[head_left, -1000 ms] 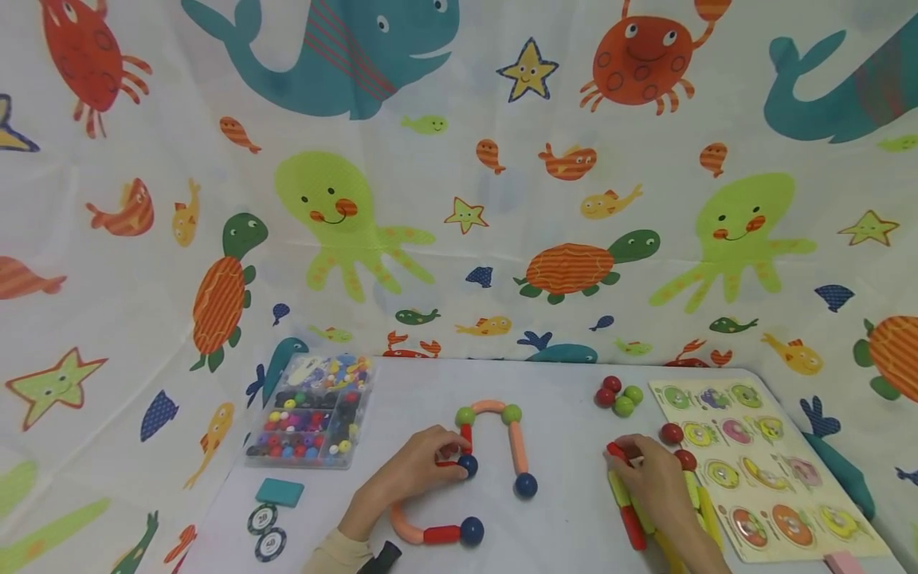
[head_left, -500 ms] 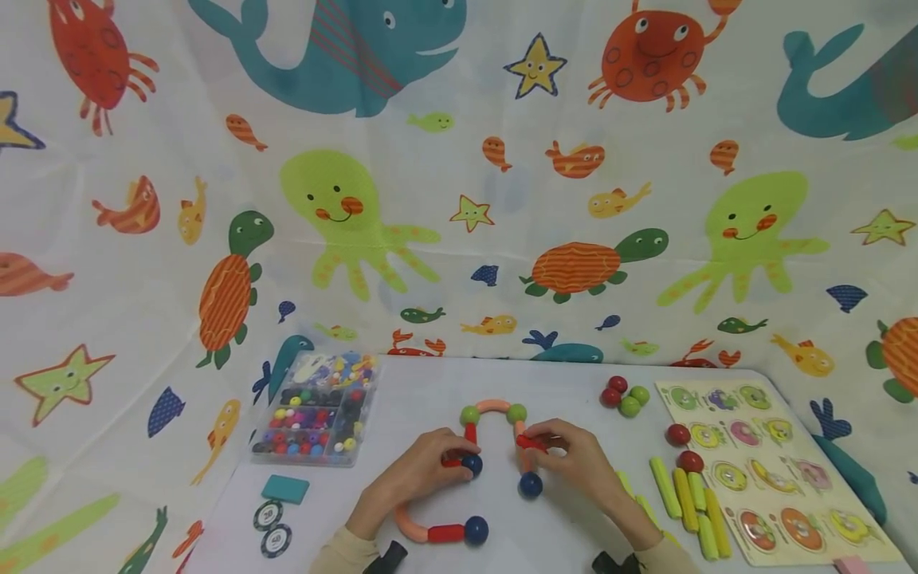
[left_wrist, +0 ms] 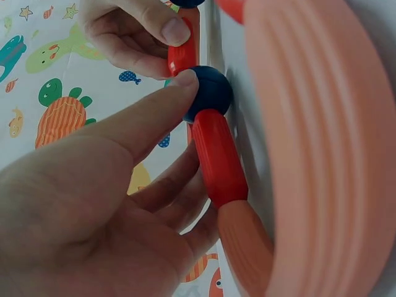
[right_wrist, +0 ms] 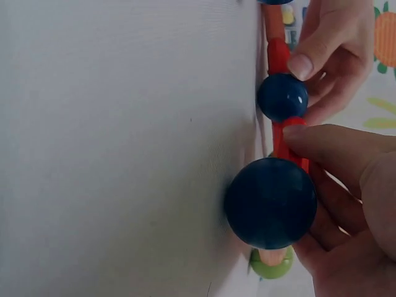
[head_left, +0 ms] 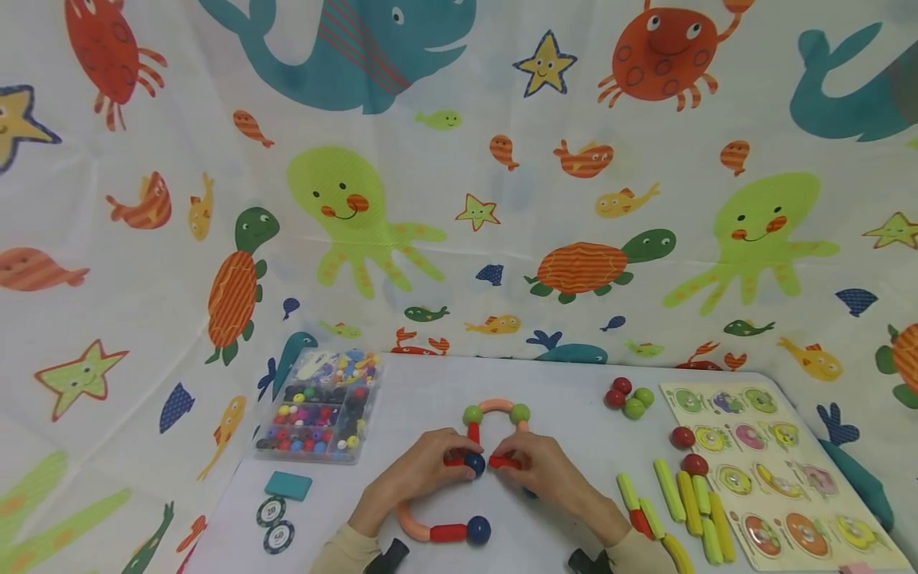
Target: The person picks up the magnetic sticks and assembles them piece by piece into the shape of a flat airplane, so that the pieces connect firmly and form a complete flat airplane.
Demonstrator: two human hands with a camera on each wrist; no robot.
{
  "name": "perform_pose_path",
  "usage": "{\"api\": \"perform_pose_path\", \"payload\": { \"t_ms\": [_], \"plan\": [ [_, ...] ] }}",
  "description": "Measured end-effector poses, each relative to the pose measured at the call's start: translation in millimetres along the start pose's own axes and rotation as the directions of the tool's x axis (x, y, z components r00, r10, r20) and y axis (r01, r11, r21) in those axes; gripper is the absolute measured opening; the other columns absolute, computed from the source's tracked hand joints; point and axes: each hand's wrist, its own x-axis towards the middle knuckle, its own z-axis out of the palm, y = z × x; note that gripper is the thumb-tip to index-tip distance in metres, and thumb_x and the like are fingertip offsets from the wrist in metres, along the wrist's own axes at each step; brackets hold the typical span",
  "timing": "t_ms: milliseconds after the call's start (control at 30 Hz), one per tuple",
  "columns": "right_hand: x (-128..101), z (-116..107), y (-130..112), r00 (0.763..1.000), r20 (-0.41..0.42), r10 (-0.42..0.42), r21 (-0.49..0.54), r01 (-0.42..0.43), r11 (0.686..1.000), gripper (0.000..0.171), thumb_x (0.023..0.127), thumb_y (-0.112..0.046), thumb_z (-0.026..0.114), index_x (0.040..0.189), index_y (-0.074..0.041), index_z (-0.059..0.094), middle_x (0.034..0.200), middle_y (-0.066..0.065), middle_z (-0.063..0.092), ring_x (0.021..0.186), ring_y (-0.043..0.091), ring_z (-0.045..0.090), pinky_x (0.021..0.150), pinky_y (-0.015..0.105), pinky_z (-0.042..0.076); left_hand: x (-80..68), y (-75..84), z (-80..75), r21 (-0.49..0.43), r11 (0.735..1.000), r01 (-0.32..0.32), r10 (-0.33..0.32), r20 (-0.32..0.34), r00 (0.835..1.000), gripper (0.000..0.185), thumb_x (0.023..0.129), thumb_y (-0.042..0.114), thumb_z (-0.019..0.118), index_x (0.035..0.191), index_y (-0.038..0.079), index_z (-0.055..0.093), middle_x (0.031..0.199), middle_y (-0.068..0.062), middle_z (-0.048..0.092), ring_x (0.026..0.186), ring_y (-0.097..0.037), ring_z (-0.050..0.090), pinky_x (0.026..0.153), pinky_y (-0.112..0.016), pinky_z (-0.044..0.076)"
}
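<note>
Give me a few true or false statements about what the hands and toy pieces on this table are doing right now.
1. The right hand pinches a short red rod. True.
2. The left hand lies flat on the bead box. False: it holds the pieces at a dark blue ball.
3. The red rod's end is at the dark blue ball. True.
4. The yellow-green sticks lie left of the bead box. False: they lie at the right, beside the puzzle board.
</note>
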Motion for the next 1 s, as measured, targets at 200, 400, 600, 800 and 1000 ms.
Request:
{"api": "perform_pose_path", "payload": {
  "t_ms": [200, 400, 600, 800, 1000],
  "plan": [
    [2.6, 3.9, -0.1, 0.999, 0.038, -0.023, -0.010, 0.024, 1.000, 0.022, 0.091, -0.013, 0.077, 0.110, -0.023, 0.074, 0.101, -0.013, 0.072, 0.087, 0.001, 0.060, 0.083, 0.022, 0.054, 0.0, 0.7, 0.2, 0.009, 1.000, -0.019, 0.019, -0.008, 1.000, 0.034, 0.090, 0.020, 0.078, 0.123, 0.015, 0.072, 0.101, 0.002, 0.068, 0.090, -0.008, 0.060, 0.083, -0.023, 0.051],
    [1.9, 6.2, 1.4, 0.999, 0.018, -0.033, -0.023, 0.033, 0.999, 0.023, 0.090, -0.013, 0.078, 0.110, -0.023, 0.074, 0.101, -0.013, 0.072, 0.089, 0.001, 0.061, 0.086, 0.022, 0.054, -0.1, 1.8, -0.4, 0.030, 1.000, 0.001, 0.000, -0.012, 1.000, 0.034, 0.089, 0.021, 0.079, 0.122, 0.016, 0.073, 0.103, 0.001, 0.065, 0.092, -0.010, 0.059, 0.082, -0.022, 0.050],
    [-6.6, 2.7, 0.8, 0.998, -0.065, 0.001, -0.010, -0.002, 1.000, 0.024, 0.090, -0.022, 0.078, 0.114, -0.026, 0.073, 0.104, -0.015, 0.072, 0.088, 0.003, 0.060, 0.083, 0.022, 0.053, 0.8, 8.9, 0.4, 0.058, 0.997, 0.046, -0.044, -0.034, 0.998, 0.033, 0.089, 0.027, 0.080, 0.120, 0.019, 0.074, 0.112, -0.001, 0.056, 0.098, -0.015, 0.055, 0.083, -0.021, 0.048],
    [-23.8, -9.2, 2.1, 0.970, -0.213, 0.119, 0.027, -0.116, 0.993, 0.025, 0.088, -0.024, 0.080, 0.112, -0.027, 0.075, 0.104, -0.022, 0.070, 0.101, 0.002, 0.062, 0.102, 0.040, 0.053, 6.1, 22.0, 9.9, 0.183, 0.982, 0.045, -0.030, -0.083, 0.996, 0.030, 0.087, 0.028, 0.081, 0.116, 0.021, 0.075, 0.108, 0.003, 0.054, 0.100, -0.012, 0.048, 0.082, -0.021, 0.048],
    [-45.1, -20.1, 6.2, 0.939, -0.211, 0.272, 0.025, -0.273, 0.962, 0.024, 0.086, -0.032, 0.081, 0.109, -0.032, 0.074, 0.103, -0.021, 0.069, 0.101, 0.004, 0.063, 0.098, 0.042, 0.055, 10.4, 32.3, 19.9, 0.306, 0.948, 0.086, -0.051, -0.119, 0.992, 0.030, 0.084, 0.032, 0.084, 0.112, 0.023, 0.077, 0.108, 0.005, 0.053, 0.099, -0.011, 0.046, 0.080, -0.023, 0.046]
  ]
}}
